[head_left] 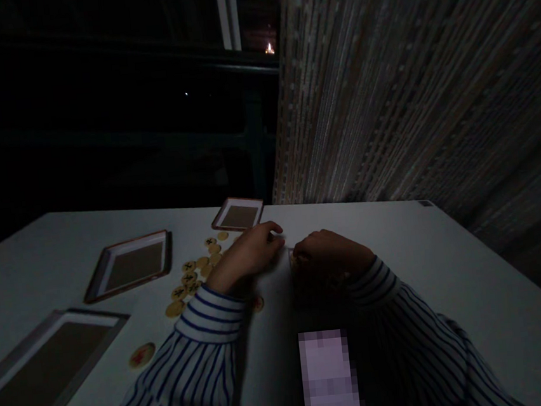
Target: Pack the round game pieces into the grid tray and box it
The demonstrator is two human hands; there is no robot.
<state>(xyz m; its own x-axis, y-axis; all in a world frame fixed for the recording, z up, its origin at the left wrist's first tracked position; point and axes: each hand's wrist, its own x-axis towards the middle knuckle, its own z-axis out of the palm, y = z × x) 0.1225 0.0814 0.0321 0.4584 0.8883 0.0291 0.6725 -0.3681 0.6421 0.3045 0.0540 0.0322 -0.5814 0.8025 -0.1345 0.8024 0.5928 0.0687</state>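
Observation:
My left hand is just above the table left of centre, fingers loosely bent and a little apart, holding nothing I can see. My right hand has its fingers curled in over the left edge of a dark, shaded box or tray. Something small and pale shows at its fingertips, too dim to name. Round wooden Chinese chess pieces with dark characters lie in a loose cluster beside my left wrist. One red-marked piece lies under the left forearm, and another red-marked piece lies nearer me.
Three shallow rectangular trays stand on the white table: a far tray, a middle tray and a near-left tray. A bead or string curtain hangs behind the table's far right. A pixelated pale patch covers the bottom centre.

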